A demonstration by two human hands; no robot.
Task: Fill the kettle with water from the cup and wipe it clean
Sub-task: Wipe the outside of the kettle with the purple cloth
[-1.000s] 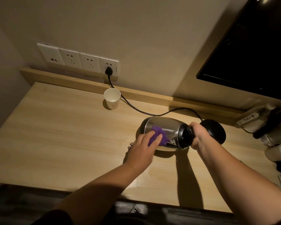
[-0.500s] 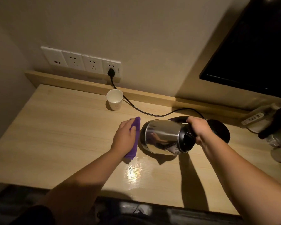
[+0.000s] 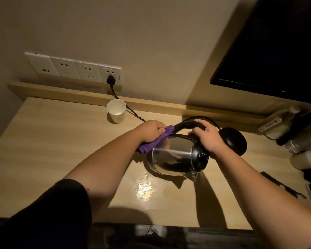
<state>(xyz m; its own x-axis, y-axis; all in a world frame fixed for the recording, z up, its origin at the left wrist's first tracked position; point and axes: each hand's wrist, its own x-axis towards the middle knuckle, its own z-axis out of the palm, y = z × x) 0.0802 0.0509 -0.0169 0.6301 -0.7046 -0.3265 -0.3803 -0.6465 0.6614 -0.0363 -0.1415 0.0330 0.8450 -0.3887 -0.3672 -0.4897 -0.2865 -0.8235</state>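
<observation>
The left hand (image 3: pixel 152 131) has its grip closed tight on a purple cloth (image 3: pixel 155 141) and presses it on the steel kettle (image 3: pixel 174 157) where the black handle (image 3: pixel 187 125) begins. The right hand (image 3: pixel 209 136) has its grip wrapped around that handle, tipping the kettle on its side above the tabletop (image 3: pixel 43 150). The paper cup (image 3: pixel 116 113) stands well behind the kettle, near the wall. Pouring looks finished. Wiping is underway, and a wet patch (image 3: pixel 147 189) in front of the kettle may need drying.
</observation>
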